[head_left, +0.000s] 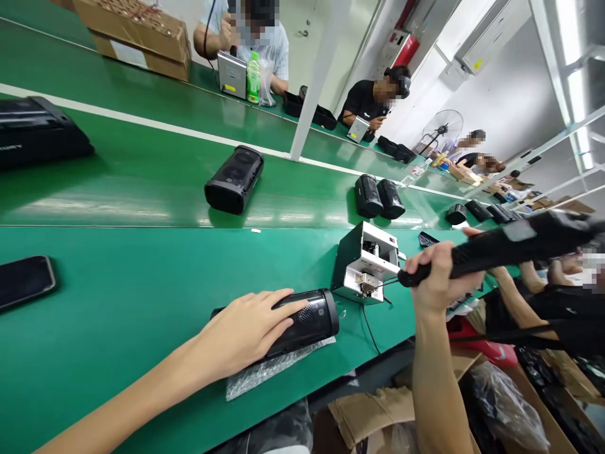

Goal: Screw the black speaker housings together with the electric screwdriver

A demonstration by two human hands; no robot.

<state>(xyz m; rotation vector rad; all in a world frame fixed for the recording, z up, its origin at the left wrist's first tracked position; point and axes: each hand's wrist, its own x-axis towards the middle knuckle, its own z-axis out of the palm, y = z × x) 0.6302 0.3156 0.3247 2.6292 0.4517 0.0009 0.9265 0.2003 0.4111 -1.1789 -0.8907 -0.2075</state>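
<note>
My left hand (pixel 248 328) lies flat on a black cylindrical speaker (pixel 309 318) that rests on its side on a sheet of bubble wrap (pixel 269 369) near the front edge of the green bench. My right hand (pixel 437 277) is raised and grips a long black tool (pixel 501 246) by its handle; the tool's tip points left toward a small white metal box (pixel 363 261) with wires. The rest of the tool runs off to the right.
A black phone (pixel 23 280) lies at the left. More black speakers (pixel 234 180) (pixel 378 197) sit on the green conveyor (pixel 142 183). Other people work across the belt and at my right. Cardboard boxes (pixel 137 31) stand far left; cartons sit below the bench.
</note>
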